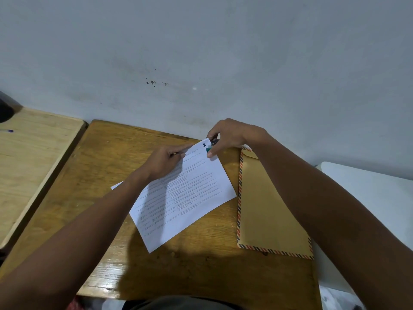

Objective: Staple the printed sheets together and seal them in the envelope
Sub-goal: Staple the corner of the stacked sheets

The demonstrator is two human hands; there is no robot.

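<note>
White printed sheets (185, 198) lie tilted in a stack on the brown wooden desk (107, 166), with a handwritten "1" at their far corner. My left hand (165, 162) presses flat on the sheets' upper left part. At that far corner my right hand (228, 136) grips a small stapler (211, 146), green and dark, closed over the paper's corner. A brown envelope (268, 206) with a striped red-and-black border lies to the right of the sheets, partly under my right forearm, its flap end toward the wall.
A lighter wooden desk (33, 157) adjoins on the left, with a blue pen (7, 131) and a dark object at its far edge. A white surface (368, 193) stands on the right. A grey wall rises right behind the desks.
</note>
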